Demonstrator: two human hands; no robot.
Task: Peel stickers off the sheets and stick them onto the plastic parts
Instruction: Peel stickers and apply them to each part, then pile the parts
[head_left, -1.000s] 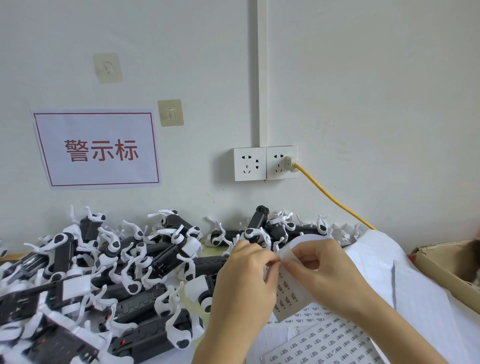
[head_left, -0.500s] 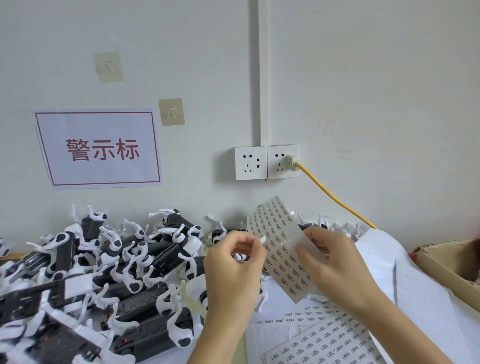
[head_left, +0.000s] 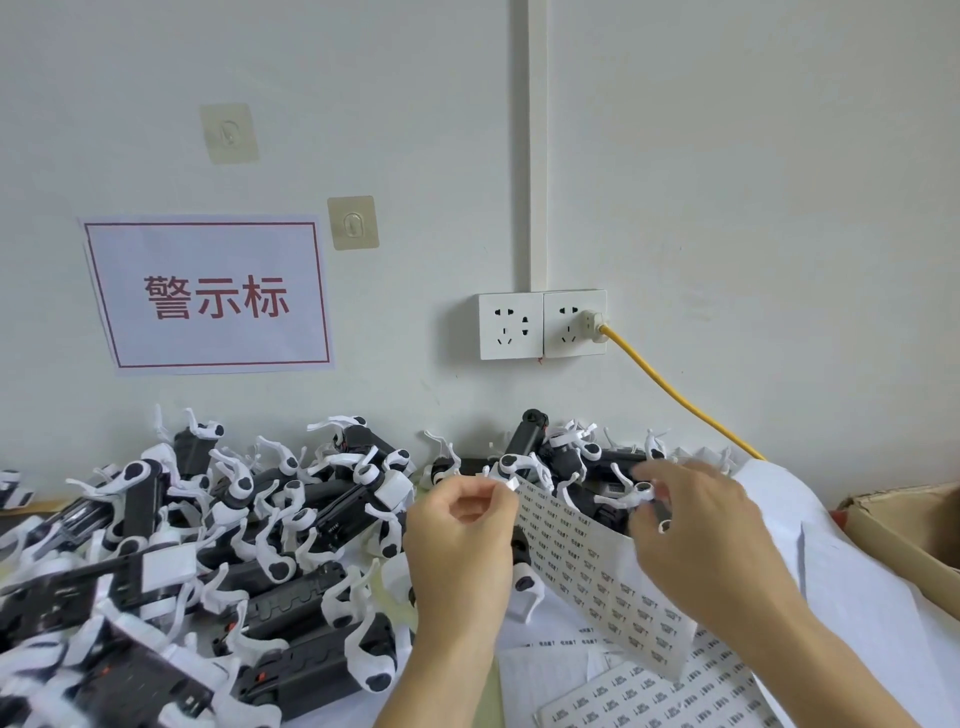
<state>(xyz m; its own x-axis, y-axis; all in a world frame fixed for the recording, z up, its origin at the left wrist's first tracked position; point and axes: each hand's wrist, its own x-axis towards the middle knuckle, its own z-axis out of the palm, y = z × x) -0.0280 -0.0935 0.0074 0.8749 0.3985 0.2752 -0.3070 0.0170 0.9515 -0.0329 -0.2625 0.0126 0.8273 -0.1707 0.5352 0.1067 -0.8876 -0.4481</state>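
A heap of black-and-white plastic parts (head_left: 270, 545) covers the table's left and middle, up to the wall. My left hand (head_left: 460, 545) is raised in front of the heap and pinches a small white sticker (head_left: 508, 485) between thumb and forefinger. A sticker sheet (head_left: 597, 577) printed with rows of small labels slants down from beside that sticker and passes under my right hand (head_left: 698, 535). That hand is blurred; its thumb and fingers curl round the white arm of a plastic part (head_left: 631, 498) at the back of the heap.
More sticker sheets (head_left: 670, 696) lie flat at the near edge, with white backing papers (head_left: 841, 582) piled to the right. A cardboard box (head_left: 909, 525) stands at the far right. A yellow cable (head_left: 675, 395) runs from the wall socket (head_left: 543, 325) down behind the papers.
My left hand peeled a sticker off the sheet and drew back left. My right hand lowered the sheet and reached forward to a plastic part near the wall.
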